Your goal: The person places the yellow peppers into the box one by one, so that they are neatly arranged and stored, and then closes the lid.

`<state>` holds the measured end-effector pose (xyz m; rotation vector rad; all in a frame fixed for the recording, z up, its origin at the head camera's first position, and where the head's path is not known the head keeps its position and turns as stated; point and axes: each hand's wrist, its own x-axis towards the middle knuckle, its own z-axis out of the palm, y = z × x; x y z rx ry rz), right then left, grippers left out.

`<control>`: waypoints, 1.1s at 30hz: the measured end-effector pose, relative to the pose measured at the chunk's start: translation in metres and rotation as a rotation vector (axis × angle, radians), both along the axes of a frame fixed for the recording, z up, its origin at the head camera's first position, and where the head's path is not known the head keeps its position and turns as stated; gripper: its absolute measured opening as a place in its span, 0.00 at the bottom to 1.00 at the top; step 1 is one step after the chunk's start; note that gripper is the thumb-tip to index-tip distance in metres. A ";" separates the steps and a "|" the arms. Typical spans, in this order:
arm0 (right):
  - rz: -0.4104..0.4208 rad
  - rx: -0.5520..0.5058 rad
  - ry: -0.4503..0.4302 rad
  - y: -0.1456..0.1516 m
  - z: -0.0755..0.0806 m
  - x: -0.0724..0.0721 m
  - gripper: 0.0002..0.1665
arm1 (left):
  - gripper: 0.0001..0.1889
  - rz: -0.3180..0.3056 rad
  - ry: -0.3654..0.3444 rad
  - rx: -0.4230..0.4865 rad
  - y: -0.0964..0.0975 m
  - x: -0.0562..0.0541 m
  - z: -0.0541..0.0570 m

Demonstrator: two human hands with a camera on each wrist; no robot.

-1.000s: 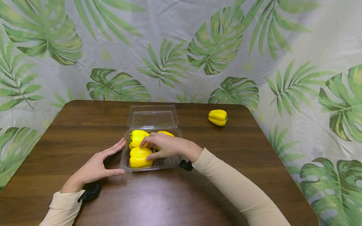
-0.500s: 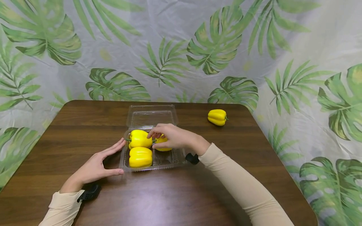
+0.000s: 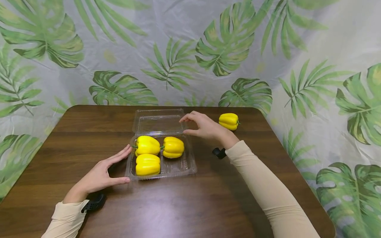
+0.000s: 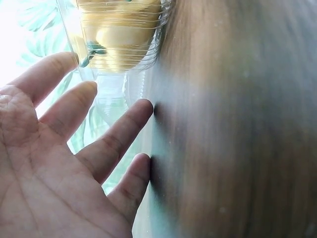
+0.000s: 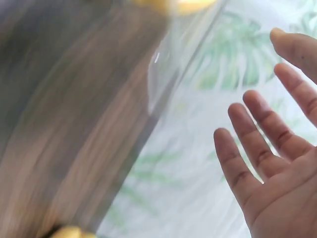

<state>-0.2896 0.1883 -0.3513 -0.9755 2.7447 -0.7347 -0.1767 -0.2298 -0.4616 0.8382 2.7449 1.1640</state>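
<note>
Head: clear container (image 3: 180, 168), three yellow peppers (image 3: 147, 145) inside.

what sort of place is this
Probably a staged tabletop filming spot: a pale cloth backdrop printed with green leaves hangs behind a dark brown wood-grain table, which holds a clear plastic container of yellow bell peppers.

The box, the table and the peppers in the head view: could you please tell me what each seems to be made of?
The box looks like thin, clear, glossy plastic: the brown beneath shows through. The table seems wood or wood-look laminate with a satin sheen, given its streaky grain and soft glare. The peppers are smooth and shiny yellow; real flesh or plastic imitation, I can't tell.
</note>
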 end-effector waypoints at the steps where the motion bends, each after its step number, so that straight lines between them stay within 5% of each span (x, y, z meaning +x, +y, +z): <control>1: -0.027 0.000 -0.001 0.007 0.001 -0.003 0.26 | 0.52 0.000 -0.002 0.001 0.000 0.000 0.000; 8: -0.219 0.007 0.010 0.058 0.007 -0.023 0.29 | 0.53 0.007 -0.026 0.003 -0.001 0.000 0.003; 17: -0.381 0.077 -0.012 0.107 -0.013 -0.042 0.37 | 0.53 0.010 -0.024 -0.002 -0.003 0.002 0.003; 33: -0.473 0.163 -0.088 0.133 -0.040 -0.047 0.42 | 0.52 -0.001 -0.010 -0.005 -0.002 -0.001 0.000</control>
